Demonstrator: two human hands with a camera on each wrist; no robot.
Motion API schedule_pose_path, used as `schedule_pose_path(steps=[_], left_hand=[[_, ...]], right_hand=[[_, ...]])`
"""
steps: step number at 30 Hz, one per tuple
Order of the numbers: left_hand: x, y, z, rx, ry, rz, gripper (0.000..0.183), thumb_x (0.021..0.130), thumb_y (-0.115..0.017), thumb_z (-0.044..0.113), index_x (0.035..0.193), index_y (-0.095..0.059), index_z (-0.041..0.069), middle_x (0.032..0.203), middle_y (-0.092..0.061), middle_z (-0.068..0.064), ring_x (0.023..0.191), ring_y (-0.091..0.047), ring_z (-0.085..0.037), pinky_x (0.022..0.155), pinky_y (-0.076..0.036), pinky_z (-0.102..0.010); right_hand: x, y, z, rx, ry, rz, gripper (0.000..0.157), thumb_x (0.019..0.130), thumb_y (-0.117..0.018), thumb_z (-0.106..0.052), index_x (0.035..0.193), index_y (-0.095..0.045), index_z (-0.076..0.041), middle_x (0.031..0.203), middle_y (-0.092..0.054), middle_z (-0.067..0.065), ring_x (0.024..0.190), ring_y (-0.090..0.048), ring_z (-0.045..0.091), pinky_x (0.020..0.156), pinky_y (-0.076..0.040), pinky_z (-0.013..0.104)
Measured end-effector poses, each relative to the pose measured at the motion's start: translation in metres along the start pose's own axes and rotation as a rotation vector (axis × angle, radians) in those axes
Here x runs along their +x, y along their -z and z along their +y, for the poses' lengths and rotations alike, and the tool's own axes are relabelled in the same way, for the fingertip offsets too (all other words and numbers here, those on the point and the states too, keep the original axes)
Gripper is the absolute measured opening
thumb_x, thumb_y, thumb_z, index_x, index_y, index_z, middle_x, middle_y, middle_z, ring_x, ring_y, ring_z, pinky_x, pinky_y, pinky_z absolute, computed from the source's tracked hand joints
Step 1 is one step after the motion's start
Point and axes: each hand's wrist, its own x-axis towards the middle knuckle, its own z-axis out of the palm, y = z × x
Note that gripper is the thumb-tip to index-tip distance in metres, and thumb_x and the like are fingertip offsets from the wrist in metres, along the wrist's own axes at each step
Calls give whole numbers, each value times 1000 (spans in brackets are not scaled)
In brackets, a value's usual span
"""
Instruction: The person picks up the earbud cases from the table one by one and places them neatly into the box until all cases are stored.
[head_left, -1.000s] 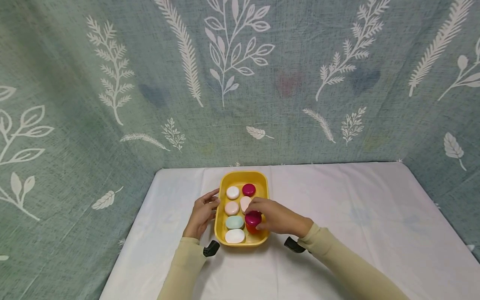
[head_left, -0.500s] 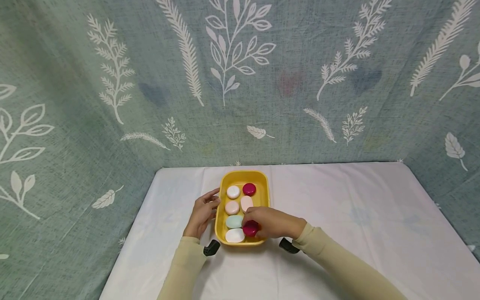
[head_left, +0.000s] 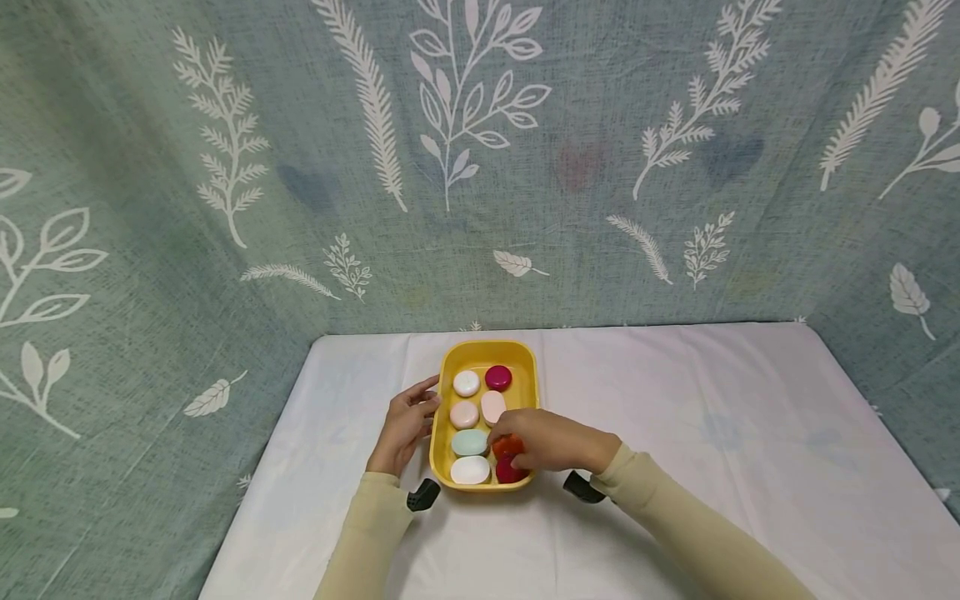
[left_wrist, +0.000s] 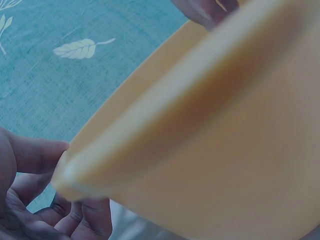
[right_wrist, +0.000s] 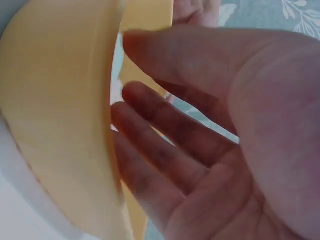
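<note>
In the head view a yellow tray [head_left: 536, 375] holds soap bars. A white round bar [head_left: 466, 383], pink round bar [head_left: 463, 415], mint oval bar [head_left: 469, 442] and white oval bar [head_left: 470, 471] form its left column. A dark red round bar [head_left: 498, 377] and pale pink oval bar [head_left: 492, 407] lie to their right. My left hand [head_left: 407, 425] holds the left rim, fingers above and under the lip in the left wrist view. My right hand [head_left: 551, 437] reaches in over an orange bar [head_left: 507, 445] and a second dark red bar [head_left: 510, 472], thumb and fingers apart in the right wrist view.
The tray stands on a white cloth-covered table [head_left: 675, 400]. A green curtain [head_left: 570, 208] printed with white leaves hangs behind and at the sides. Black wrist cameras [head_left: 423, 496] sit close to the tray's front edge.
My right hand has lowered the dark red bar from over the orange one to the tray's near right corner, where the orange bar now shows behind it. The left hand has stayed put.
</note>
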Motion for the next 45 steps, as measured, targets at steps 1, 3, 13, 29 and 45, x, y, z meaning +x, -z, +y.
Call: schedule_pose_path(steps=[1,3,13,29,45], left_hand=[[0,0,0,0,0,3,44,106,-60,5,150,-61,12,115,-57,-10,76,-62,-14,64,-55,-24],[0,0,0,-1,7,9,44,106,-60,5,150,-62,12,116,-57,-10,75,-62,-14,64,-55,-24],[-1,0,0,-10,0,1,45,106,-60,3,150,-61,11,114,-57,-10,73,-61,-13,62,-54,-23],[0,-1,1,-2,10,11,45,106,-60,4,151,-60,11,117,-56,-12,75,-60,-15,64,-55,-24],[0,-1,1,-5,16,4,45,105,-61,4,150,-61,12,117,-56,-10,74,-60,-14,63,-54,-23]], right_hand=[[-2,1,1,5,3,22,33,91,-81,0,123,-75,-4,121,-72,9,112,-66,25,101,-55,33],[-7,3,4,25,15,68,33,92,-79,2,124,-74,-1,122,-71,11,113,-66,27,102,-55,37],[-38,16,23,28,45,326,32,92,-77,5,123,-71,1,120,-71,13,108,-67,31,95,-59,44],[-96,21,74,36,-71,600,38,88,-78,11,122,-71,-5,118,-71,11,109,-68,39,90,-61,44],[-136,27,96,10,-164,699,38,87,-78,14,122,-70,2,121,-70,14,107,-68,41,89,-60,48]])
